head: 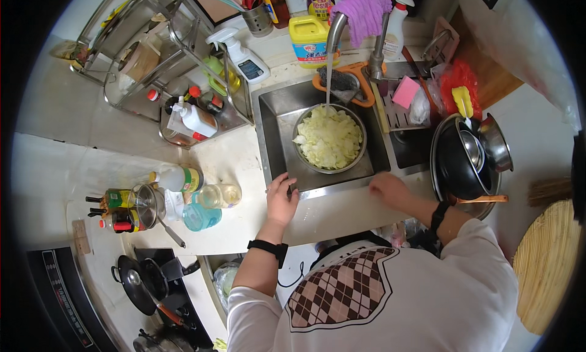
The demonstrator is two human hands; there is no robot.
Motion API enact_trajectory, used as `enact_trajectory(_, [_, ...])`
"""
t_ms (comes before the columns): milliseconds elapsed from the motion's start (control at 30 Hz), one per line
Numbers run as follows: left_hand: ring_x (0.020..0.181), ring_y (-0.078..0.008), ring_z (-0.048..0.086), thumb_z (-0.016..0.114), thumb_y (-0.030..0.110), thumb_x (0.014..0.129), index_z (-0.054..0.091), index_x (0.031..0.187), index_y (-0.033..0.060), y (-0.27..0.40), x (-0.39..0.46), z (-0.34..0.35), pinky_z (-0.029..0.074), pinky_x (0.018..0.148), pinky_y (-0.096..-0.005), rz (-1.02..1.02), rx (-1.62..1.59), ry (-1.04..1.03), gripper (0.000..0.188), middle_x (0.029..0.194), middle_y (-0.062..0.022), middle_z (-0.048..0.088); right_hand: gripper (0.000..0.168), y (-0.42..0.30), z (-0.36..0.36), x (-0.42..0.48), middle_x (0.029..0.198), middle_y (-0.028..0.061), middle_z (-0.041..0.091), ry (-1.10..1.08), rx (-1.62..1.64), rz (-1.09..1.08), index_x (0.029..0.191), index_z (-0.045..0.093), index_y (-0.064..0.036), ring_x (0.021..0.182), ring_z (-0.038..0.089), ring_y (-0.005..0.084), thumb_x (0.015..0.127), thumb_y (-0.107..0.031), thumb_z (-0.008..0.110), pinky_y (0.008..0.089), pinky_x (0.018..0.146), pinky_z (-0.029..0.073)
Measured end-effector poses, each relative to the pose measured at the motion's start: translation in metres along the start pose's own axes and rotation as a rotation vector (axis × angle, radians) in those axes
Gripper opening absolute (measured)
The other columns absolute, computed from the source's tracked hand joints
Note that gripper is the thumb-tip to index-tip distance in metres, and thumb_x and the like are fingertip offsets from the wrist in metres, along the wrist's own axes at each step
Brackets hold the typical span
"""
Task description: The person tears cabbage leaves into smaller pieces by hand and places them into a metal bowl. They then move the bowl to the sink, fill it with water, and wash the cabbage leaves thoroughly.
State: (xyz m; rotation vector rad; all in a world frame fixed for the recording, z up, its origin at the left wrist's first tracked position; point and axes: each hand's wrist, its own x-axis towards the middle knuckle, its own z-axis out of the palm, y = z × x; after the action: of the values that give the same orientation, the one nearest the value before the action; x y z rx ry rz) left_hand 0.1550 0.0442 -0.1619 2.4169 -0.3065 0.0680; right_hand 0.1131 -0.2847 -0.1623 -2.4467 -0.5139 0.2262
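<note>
A round stainless steel bowl point(363, 155) heaped with chopped pale green cabbage point(330, 139) stands in the sink basin point(279, 118). Water runs in a thin stream from the curved metal faucet point(336, 33) onto the cabbage. At the sink's front left edge rests my left hand point(281, 197), fingers apart and holding nothing. My right hand point(388, 190) is above the counter by the front right rim; it is blurred, and its fingers cannot be made out clearly. Neither hand touches the bowl. A purple cloth point(361, 13) hangs over the faucet.
An orange strainer basket point(366, 95) sits at the sink's back. On the right are a drain rack with a pink sponge point(405, 92) and a stacked black basin point(458, 159). Bottles and a glass jar point(229, 195) stand left, below a metal rack point(183, 54). A wok point(132, 278) is on the stove.
</note>
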Motion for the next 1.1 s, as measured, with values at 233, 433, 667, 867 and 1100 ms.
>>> enact_trajectory(233, [0.105,-0.0332,0.05,0.064,0.007,0.071,0.061,0.099,0.0079,0.004,-0.004,-0.005,0.04,0.09,-0.0398,0.023,-0.011,-0.017,0.028,0.116,-0.0139,0.053,0.029,0.012,-0.027,0.062,0.115,0.0144,0.053,-0.068,-0.26,0.186,0.104,0.062,-0.01,0.108,0.049,0.0291,0.075,-0.014,0.061,0.039,0.089,0.042])
enact_trajectory(433, [0.105,-0.0328,0.051,0.064,0.007,0.072,0.061,0.1,0.0081,-0.007,-0.012,-0.002,0.043,0.088,-0.0383,0.01,-0.012,-0.043,0.028,0.115,-0.014,0.054,0.032,0.005,-0.027,0.114,0.108,0.0154,0.057,-0.117,0.022,0.26,0.108,0.06,-0.007,0.1,0.054,0.0258,0.078,-0.016,0.062,0.0359,0.083,0.046])
enact_trajectory(667, [0.102,-0.0321,0.051,0.062,0.006,0.071,0.061,0.1,0.0082,-0.003,-0.02,0.006,0.045,0.085,-0.0374,-0.047,-0.122,-0.053,0.029,0.113,-0.0123,0.054,0.019,0.037,-0.025,0.216,0.079,0.0069,0.06,0.187,1.057,0.601,0.097,0.058,-0.002,0.068,0.059,0.016,0.082,-0.013,0.061,0.0271,0.061,0.048])
enact_trajectory(867, [0.099,-0.0325,0.053,0.061,0.005,0.07,0.061,0.099,0.0089,0.005,-0.028,-0.003,0.043,0.087,-0.0383,-0.049,-0.107,-0.014,0.029,0.11,-0.0107,0.056,0.01,0.029,-0.029,0.255,0.079,0.0091,0.057,0.426,1.378,0.706,0.093,0.056,0.002,0.07,0.056,0.0165,0.084,-0.002,0.053,0.0248,0.062,0.048])
enact_trajectory(1100, [0.097,-0.032,0.054,0.061,0.005,0.071,0.06,0.099,0.0076,0.001,-0.036,-0.001,0.043,0.086,-0.0378,-0.105,-0.121,0.005,0.029,0.108,-0.0108,0.058,0.016,0.041,-0.026,0.255,0.086,0.011,0.056,0.3,1.426,0.557,0.098,0.054,0.006,0.079,0.057,0.0199,0.084,0.005,0.046,0.0265,0.074,0.049])
